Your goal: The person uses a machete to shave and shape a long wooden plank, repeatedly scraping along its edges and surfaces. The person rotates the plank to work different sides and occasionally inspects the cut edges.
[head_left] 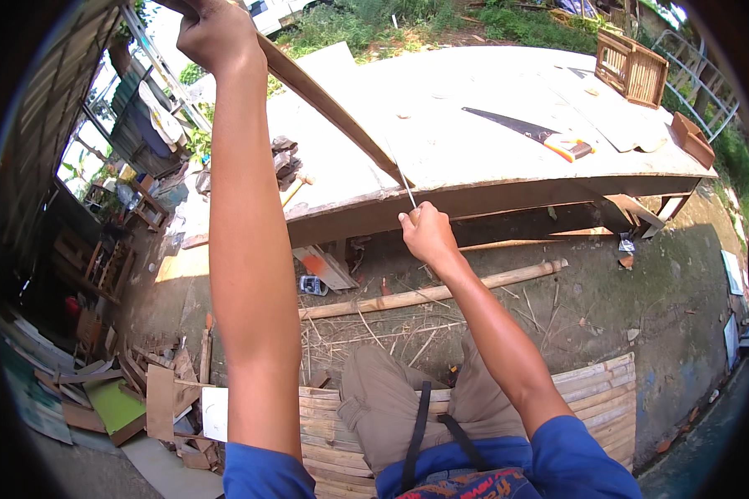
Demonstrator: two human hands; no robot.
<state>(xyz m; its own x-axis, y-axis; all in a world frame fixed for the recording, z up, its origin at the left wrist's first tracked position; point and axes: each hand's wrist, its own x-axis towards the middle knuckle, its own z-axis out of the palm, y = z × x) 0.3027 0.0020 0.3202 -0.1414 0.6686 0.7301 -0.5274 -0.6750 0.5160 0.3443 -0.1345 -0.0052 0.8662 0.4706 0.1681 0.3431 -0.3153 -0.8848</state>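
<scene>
High at the upper left, my left hand [218, 37] is closed around the upper end of a long brown bamboo strip [329, 104]. The strip slants down to the right, and its lower end is at the near edge of the white-topped table [441, 79]. My right hand [429, 235] is wrapped round the handle of a knife [408, 188]. Its thin blade points up and away from me, close against the strip's lower end; whether it cuts into the strip I cannot tell. The handle is mostly hidden by my fingers.
A handsaw [528, 133] with an orange handle lies on the table, with a slatted bamboo box [631, 68] at the far right. A hammer [298, 188] rests near the left edge. Below are a bamboo pole [424, 295], a bamboo bench [591, 399] and scrap boards [112, 403].
</scene>
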